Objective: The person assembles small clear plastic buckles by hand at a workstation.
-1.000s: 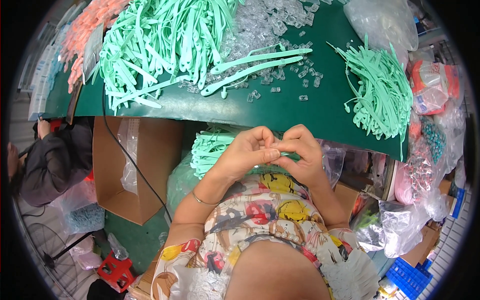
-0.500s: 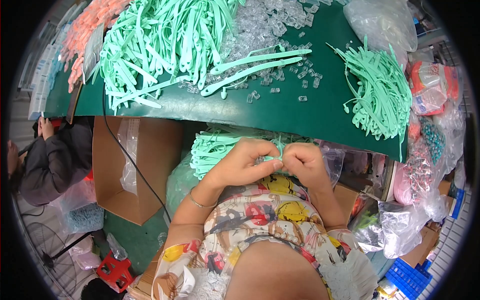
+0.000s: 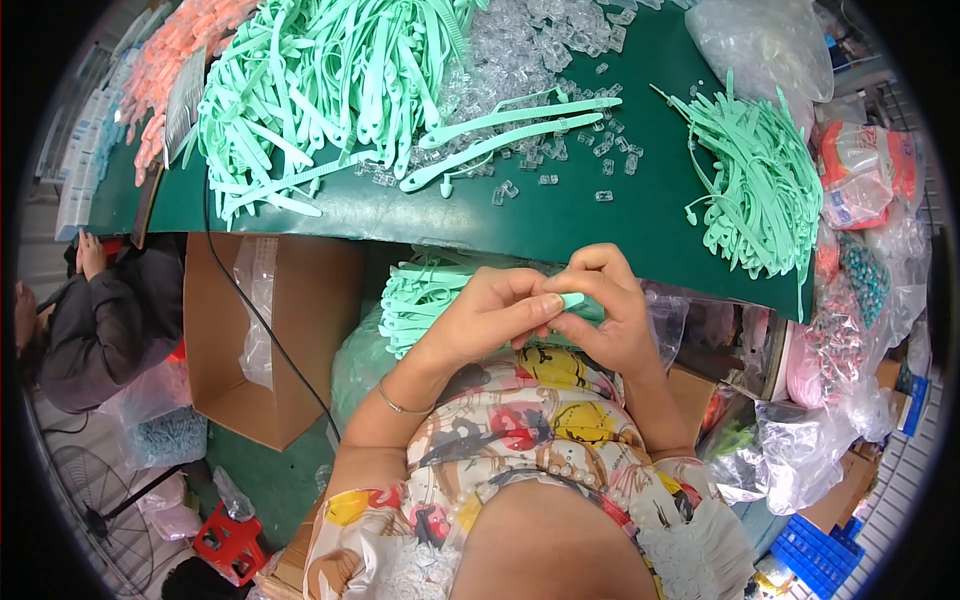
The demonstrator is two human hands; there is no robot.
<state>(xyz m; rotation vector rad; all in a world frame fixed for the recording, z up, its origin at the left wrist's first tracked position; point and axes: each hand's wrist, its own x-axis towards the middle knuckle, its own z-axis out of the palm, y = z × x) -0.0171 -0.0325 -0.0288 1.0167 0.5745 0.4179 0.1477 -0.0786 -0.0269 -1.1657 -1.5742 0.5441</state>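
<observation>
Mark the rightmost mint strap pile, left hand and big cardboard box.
Mint strap pile (image 3: 757, 188): head view, middle of the heap.
Left hand (image 3: 487, 314): head view, near the thumb's base.
Big cardboard box (image 3: 318, 322): head view, right-hand panel.

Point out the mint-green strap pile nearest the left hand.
The strap bundle below the front edge of the green tabletop, partly hidden by the left hand. The others, a large left pile and a smaller right pile, lie on the tabletop.
</observation>
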